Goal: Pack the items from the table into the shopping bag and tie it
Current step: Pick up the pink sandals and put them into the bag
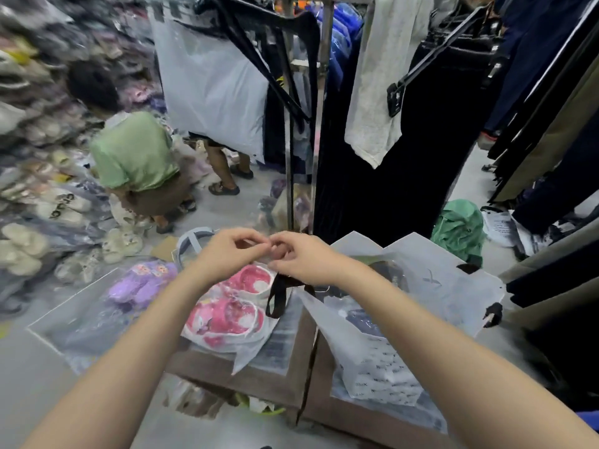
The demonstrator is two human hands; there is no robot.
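Shopping bag (249, 348), white and thin, lies mid-frame on the bench (259, 380) with pink slippers (227, 312) already inside. Just above it the left hand (227, 254) and right hand (303, 259) meet fingertip to fingertip, each grip pinched on what looks like the bag's gathered top, though blur hides the detail. Tying seems begun, with no knot visible yet. Purple slippers (139, 283) at centre left are still unpacked. A larger white bag (421, 270) stands open at right.
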